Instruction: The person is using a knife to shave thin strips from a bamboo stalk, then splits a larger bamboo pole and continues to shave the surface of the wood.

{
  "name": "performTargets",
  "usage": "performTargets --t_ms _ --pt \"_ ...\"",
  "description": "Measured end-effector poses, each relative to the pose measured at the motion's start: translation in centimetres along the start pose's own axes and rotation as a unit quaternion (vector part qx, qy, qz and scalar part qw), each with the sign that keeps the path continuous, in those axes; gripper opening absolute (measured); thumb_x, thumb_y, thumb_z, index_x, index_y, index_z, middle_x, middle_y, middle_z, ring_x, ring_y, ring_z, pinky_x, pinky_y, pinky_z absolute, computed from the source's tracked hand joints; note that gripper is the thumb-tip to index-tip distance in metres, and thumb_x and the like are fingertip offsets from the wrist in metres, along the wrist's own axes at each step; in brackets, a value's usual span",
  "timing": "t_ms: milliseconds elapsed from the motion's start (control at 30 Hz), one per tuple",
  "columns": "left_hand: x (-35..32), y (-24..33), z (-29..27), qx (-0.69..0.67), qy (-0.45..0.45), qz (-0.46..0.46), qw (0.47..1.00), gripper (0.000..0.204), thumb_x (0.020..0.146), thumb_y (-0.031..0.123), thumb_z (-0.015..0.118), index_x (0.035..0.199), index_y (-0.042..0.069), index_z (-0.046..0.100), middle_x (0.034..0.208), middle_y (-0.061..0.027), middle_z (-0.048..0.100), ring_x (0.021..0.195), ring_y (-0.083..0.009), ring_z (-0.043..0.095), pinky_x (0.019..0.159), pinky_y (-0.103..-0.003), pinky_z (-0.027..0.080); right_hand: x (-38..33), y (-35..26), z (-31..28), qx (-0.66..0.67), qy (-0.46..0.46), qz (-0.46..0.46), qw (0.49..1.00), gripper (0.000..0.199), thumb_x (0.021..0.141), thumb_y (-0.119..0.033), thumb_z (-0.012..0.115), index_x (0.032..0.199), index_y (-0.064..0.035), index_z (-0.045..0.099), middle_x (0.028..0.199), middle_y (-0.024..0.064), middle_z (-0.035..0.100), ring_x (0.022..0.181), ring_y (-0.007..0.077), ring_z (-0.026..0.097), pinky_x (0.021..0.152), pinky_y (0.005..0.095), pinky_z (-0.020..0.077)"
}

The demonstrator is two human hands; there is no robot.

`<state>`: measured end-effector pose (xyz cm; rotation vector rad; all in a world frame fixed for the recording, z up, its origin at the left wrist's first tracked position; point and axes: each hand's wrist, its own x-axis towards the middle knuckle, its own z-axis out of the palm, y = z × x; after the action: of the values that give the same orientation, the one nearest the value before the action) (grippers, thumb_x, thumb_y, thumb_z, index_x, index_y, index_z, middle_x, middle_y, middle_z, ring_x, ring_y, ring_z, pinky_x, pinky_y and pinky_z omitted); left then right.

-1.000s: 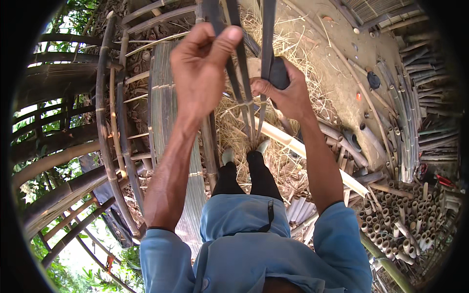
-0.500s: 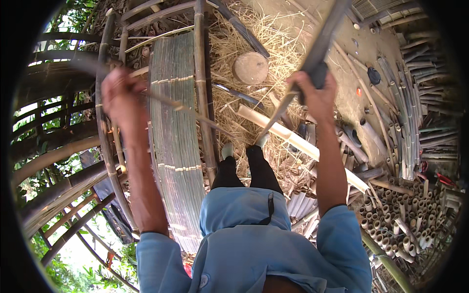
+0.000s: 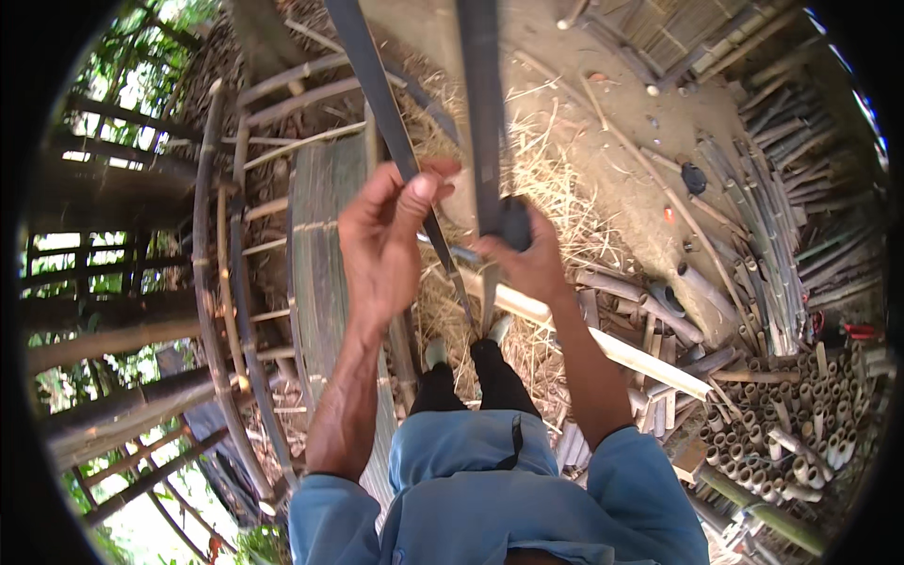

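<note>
My left hand (image 3: 379, 250) is closed round a long, dark bamboo strip (image 3: 372, 71), with the thumb laid across it. A second long dark strip (image 3: 480, 104), smeared by motion, runs up from my right hand (image 3: 539, 264), whose fingers are closed at its edge. A small black piece (image 3: 514, 224), whose kind I cannot make out, sits between that hand and the strip. Both strips narrow downward and come close together near my feet; whether they are joined there, I cannot tell.
A slatted bamboo mat (image 3: 325, 273) lies to the left beside a bamboo pole frame (image 3: 205, 188). Pale shavings (image 3: 556, 188) cover the ground. A split bamboo length (image 3: 621, 348) slants to the right. Cut bamboo tubes (image 3: 782, 424) and stacked poles (image 3: 767, 254) stand at the right.
My left hand has swung right and my right hand left and downward, so the two strips, earlier spread wide apart, now stand close and nearly side by side. The head view has shifted slightly.
</note>
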<state>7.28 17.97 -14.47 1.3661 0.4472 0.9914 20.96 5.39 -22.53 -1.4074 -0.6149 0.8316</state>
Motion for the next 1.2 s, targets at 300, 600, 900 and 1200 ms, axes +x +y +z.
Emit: performTargets --t_ms 300,600,900,1200 --pt "-1.9 2.5 2.9 0.025 -0.001 -0.032 0.999 0.018 0.101 0.012 0.064 0.115 0.002 0.065 0.103 -0.0044 0.071 0.095 -0.0101 0.062 0.087 -0.027 0.047 -1.5 -1.3 -0.6 -0.099 -0.032 -0.093 0.99 0.048 0.075 -0.025 0.092 0.104 -0.0037 0.06 0.084 0.002 0.064 0.079 0.0106 0.059 0.073 0.0299 0.05" --pt "-3.0 2.7 2.7 0.013 -0.013 0.005 1.0 0.009 0.1 0.008 0.062 0.105 0.0 0.064 0.098 -0.0067 0.071 0.093 -0.0126 0.064 0.087 -0.029 0.049 -1.9 -1.2 -1.1 0.01 -0.04 -0.063 0.997 0.048 0.074 -0.018 0.092 0.105 -0.0033 0.058 0.083 0.0035 0.062 0.076 0.0113 0.057 0.072 0.0307 0.0493" --pt "-1.4 1.8 2.8 0.09 -0.031 -0.003 0.995 0.013 0.103 0.015 0.059 0.104 0.002 0.062 0.095 -0.0043 0.069 0.088 -0.0096 0.062 0.083 -0.027 0.049 -2.2 -2.9 -1.7 -0.143 0.0 -0.11 0.984 0.052 0.072 -0.026 0.093 0.104 -0.0039 0.059 0.083 0.004 0.061 0.075 0.0145 0.055 0.069 0.0317 0.0478" --pt "-1.4 3.8 3.6 0.097 -0.081 0.004 0.992 0.013 0.103 0.014 0.059 0.105 0.002 0.066 0.093 -0.0026 0.066 0.092 -0.0106 0.059 0.086 -0.028 0.047 -2.6 -2.5 -2.4 -0.096 -0.006 -0.104 0.99 0.051 0.071 -0.024 0.093 0.106 -0.0039 0.061 0.084 0.0064 0.063 0.075 0.016 0.057 0.071 0.0325 0.049"
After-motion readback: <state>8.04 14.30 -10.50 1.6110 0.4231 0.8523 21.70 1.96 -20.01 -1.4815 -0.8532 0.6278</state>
